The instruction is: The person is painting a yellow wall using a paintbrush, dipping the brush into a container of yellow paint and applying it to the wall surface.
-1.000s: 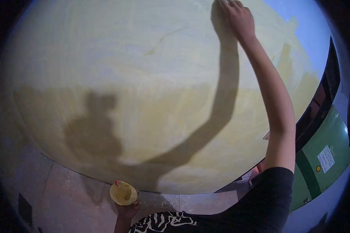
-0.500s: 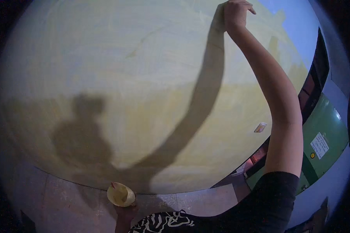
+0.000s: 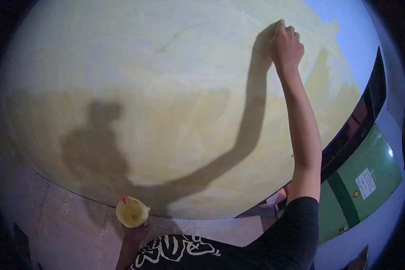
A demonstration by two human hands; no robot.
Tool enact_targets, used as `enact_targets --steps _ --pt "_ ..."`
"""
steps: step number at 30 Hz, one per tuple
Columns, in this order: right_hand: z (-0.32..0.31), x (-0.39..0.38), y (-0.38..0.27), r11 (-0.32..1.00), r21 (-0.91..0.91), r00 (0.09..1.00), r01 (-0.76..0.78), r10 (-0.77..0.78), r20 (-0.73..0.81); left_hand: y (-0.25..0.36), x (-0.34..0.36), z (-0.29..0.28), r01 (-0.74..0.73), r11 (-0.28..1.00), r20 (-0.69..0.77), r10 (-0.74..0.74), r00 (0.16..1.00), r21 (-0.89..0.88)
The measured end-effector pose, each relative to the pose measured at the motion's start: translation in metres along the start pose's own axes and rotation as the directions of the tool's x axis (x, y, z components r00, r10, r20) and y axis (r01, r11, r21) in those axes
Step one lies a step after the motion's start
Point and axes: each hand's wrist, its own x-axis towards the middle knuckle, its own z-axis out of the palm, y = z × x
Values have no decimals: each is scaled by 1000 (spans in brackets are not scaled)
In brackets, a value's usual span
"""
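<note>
Low in the view, my left hand [image 3: 138, 232] is wrapped round a pale yellow cup [image 3: 127, 217]. The cup is tilted so its inside shows; yellowish stuff coats it, and something red sits at its rim. My right arm is stretched up to a broad wall [image 3: 184, 130] covered in streaky, uneven yellow over white. Against its upper right part, my right hand [image 3: 287, 47] is closed, with the fingers bent. Whatever it grips is hidden behind the hand and fingers.
A blue-white patch [image 3: 353, 31] borders the yellow at the upper right. Right of the wall stands a green panel [image 3: 333, 216] bearing a white paper [image 3: 366, 183] and a small yellow round spot. Tiled floor [image 3: 76, 207] runs along the wall's foot. My shadow falls across the wall.
My right hand has come down the wall and a little to the right, and its wrist has turned. The cup in my left hand sits slightly higher and further left. The view has shifted somewhat.
</note>
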Motion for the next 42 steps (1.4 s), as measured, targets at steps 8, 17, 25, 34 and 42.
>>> enact_targets --steps 8,17,25,34,42 --pt "21 -21 23 977 -194 987 90 -113 -113 -5 9 33 -111 994 -328 101 939 -14" --pt "3 -81 -21 887 -428 960 174 -55 276 -17 28 16 68 998 -188 -69 980 -10" --pt "-2 -90 -17 750 -539 893 383 -151 425 -3 40 63 87 996 -133 -87 987 -4" --pt "-88 -146 25 741 667 588 78 -575 569 -9 20 61 -6 1000 -356 -2 935 -20" --pt "-106 -175 37 -787 -168 564 -593 -555 611 -17 23 77 -11 997 -194 -4 981 -79"
